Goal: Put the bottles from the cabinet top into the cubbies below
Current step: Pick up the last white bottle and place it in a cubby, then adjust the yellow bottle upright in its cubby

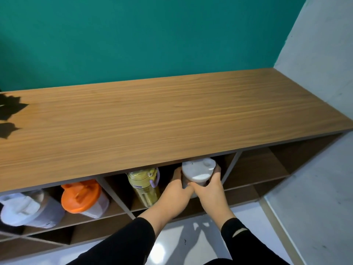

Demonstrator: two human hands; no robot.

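Both hands (193, 188) forward, fingers curled in grip.

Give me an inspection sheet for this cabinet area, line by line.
Surface: wooden cabinet top carries no bottles; leaf shadows at its left end.
Job's things: white-lidded bottle going into the middle cubby beside the yellow bottle; orange-lidded bottle and grey bottle share the left cubby.
Clutter: nothing seen.
Grippers: left hand and right hand both grip the white-lidded bottle.
Cables: nothing seen.
Surroundings: green wall behind, pale wall right, glossy floor below.
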